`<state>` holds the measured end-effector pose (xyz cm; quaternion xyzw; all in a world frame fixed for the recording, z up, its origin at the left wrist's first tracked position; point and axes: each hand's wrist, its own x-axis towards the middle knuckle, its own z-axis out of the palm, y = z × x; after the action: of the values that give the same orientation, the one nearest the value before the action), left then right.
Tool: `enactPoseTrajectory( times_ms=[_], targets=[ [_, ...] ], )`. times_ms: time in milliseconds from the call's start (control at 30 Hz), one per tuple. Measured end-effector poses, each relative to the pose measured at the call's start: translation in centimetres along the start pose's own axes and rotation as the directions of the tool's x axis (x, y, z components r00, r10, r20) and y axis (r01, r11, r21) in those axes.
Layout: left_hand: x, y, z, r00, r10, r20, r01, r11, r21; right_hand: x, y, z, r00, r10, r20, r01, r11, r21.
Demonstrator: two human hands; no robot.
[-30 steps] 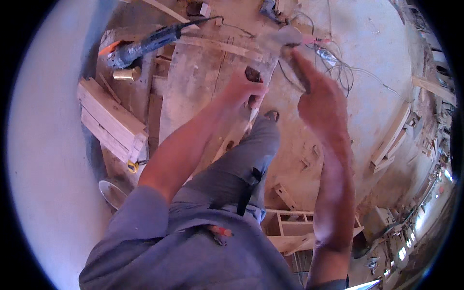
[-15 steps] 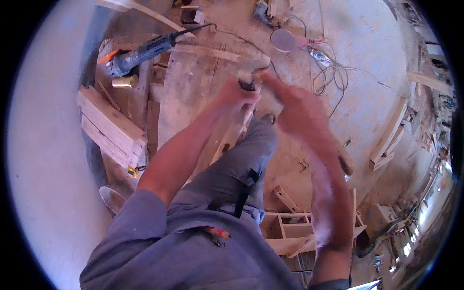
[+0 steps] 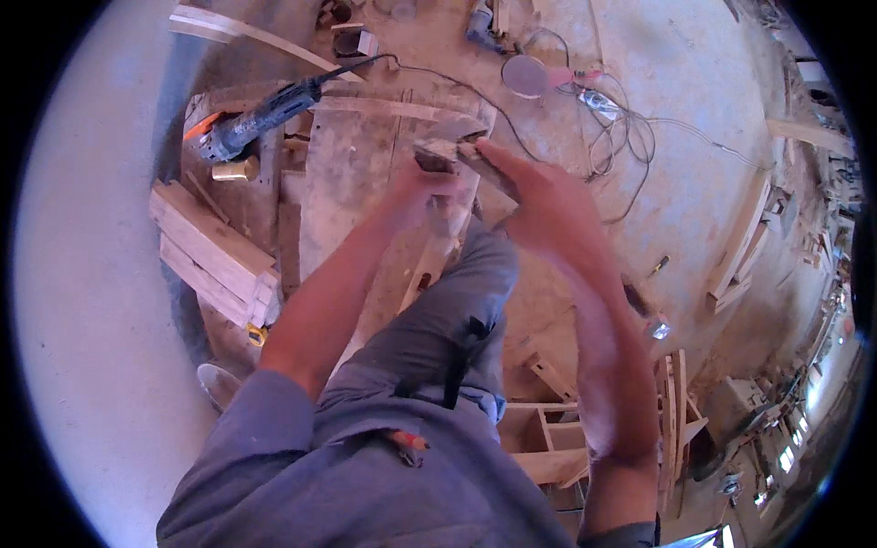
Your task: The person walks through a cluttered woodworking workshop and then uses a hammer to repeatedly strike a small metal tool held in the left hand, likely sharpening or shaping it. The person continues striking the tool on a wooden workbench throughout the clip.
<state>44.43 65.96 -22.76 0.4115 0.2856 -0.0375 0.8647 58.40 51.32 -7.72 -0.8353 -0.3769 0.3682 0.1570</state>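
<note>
My left hand (image 3: pixel 422 194) is closed around a small pale piece with a dark hollow (image 3: pixel 437 149), apparently wood, above the workbench (image 3: pixel 347 173). Fingers of my right hand (image 3: pixel 550 208) grip a flat, narrow brown strip (image 3: pixel 489 171), its far end meeting or nearly meeting the pale piece. Blur hides what kind of thing the strip is. Both hands work close together over the bench's right edge, just beyond my bent knee.
A corded angle grinder (image 3: pixel 265 119) lies on the bench at left, beside a gold-coloured can (image 3: pixel 236 170) and stacked timber (image 3: pixel 210 247). On the floor are a round sanding disc (image 3: pixel 524 76), tangled cable (image 3: pixel 630 151) and a wooden frame (image 3: pixel 548 429).
Both hands have shifted slightly left and the small pale piece has moved left with them. The strip in my right hand now shows more fully. The view has tilted a little.
</note>
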Motion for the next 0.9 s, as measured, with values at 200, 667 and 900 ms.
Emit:
enactPoseTrajectory(
  times_ms=[200,667,900],
  targets=[
    [-5.1,4.1,-6.2,0.976,-0.012,0.216,0.072,0.959,-0.274,-5.8,7.6,5.9,0.972,0.169,-0.165,-0.126,0.962,0.241],
    [-1.3,0.5,1.9,0.940,0.317,-0.127,-0.278,0.926,0.256,-19.0,11.9,16.6,0.779,0.625,0.047,-0.421,0.467,0.777],
    [-4.1,0.3,0.7,0.973,0.162,0.164,-0.177,0.981,0.077,-19.9,10.7,18.0,0.786,0.618,0.010,-0.407,0.506,0.761]
  ],
)
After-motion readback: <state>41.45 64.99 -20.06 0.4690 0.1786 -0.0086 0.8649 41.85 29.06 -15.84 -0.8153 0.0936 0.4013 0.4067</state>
